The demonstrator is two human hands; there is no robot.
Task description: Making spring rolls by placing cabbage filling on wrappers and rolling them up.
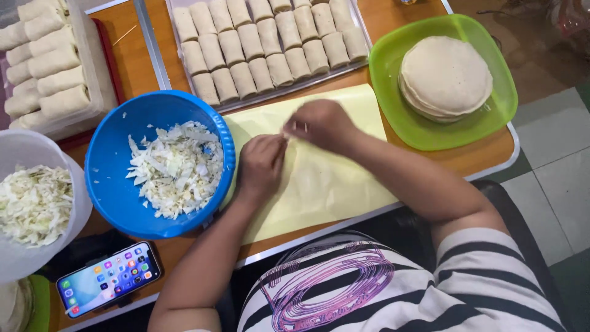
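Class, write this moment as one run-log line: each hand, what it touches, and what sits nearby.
left hand: on wrapper | right hand: pinching wrapper edge | surface: yellow sheet | nearby: blue bowl of shredded cabbage, green plate

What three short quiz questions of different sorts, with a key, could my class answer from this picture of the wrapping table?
1. True or false: the blue bowl holds chopped cabbage.
2. Which lies on the green tray? A) finished rolls B) a stack of round wrappers C) a phone
3. Fill in: both hands work over a pale ______ sheet.

Key
1. True.
2. B: the stack of round wrappers.
3. Yellow: the left hand and right hand meet on a wrapper over the yellow sheet.
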